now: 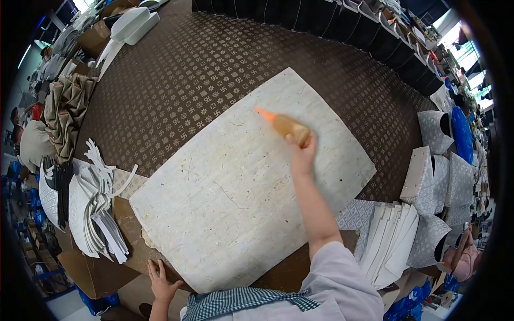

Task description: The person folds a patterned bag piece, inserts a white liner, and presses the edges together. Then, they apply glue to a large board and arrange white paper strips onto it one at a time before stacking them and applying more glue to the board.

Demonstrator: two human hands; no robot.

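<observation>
My right hand is wrapped round the base of a squeeze bottle with an orange pointed nozzle, a little blurred. The bottle tilts over the upper part of a white, stained board, its nozzle toward the upper left. Resting with fingers spread, my left hand lies on the brown table edge, beside the board's lower left side. Nothing is in the left hand.
Brown patterned cloth covers the table beyond the board. Bundled white strips lie left, stacked white pieces right. Patterned grey boxy pieces stand at far right, folded beige fabric at far left. Another person is at right.
</observation>
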